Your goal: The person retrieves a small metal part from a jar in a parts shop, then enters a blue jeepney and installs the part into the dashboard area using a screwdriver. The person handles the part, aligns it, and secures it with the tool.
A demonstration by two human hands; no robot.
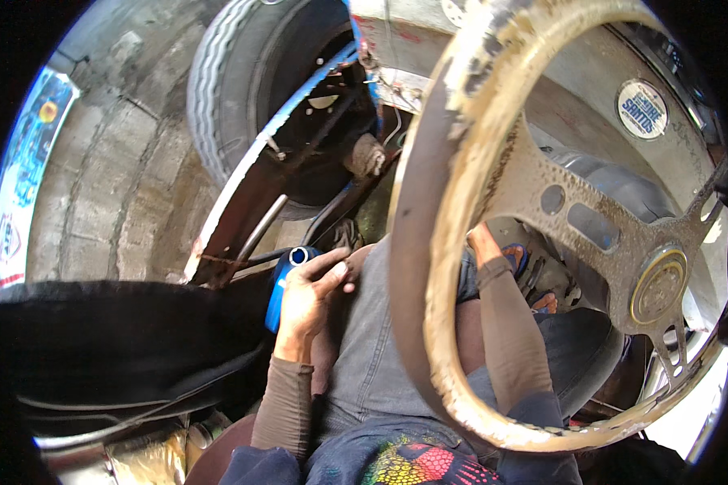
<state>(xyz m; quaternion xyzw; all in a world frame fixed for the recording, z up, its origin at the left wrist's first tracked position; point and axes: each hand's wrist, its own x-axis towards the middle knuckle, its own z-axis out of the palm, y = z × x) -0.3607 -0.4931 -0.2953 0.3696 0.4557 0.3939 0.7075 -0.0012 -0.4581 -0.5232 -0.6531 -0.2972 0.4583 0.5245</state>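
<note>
My left hand [306, 301] is closed in front of my left thigh, with thumb and index finger pressed close together. A small, round, hollow metal piece [299, 255], much like a socket, shows at the index finger. Just behind this hand is a blue object [275, 301], partly covered by it. Its kind is unclear. Beyond the worn steering wheel [437, 291], my right hand [479, 236] reaches down near my right knee. The wheel's rim hides most of it, and its fingers do not show.
A tyre [218, 97] stands outside, past the rusty frame edge [255, 158]. A black seat [129, 347] lies to my left. Loose wires [392, 89] hang ahead. At the right, a whitish panel carries a round sticker [642, 108]. My sandalled feet [544, 302] are below the wheel.
</note>
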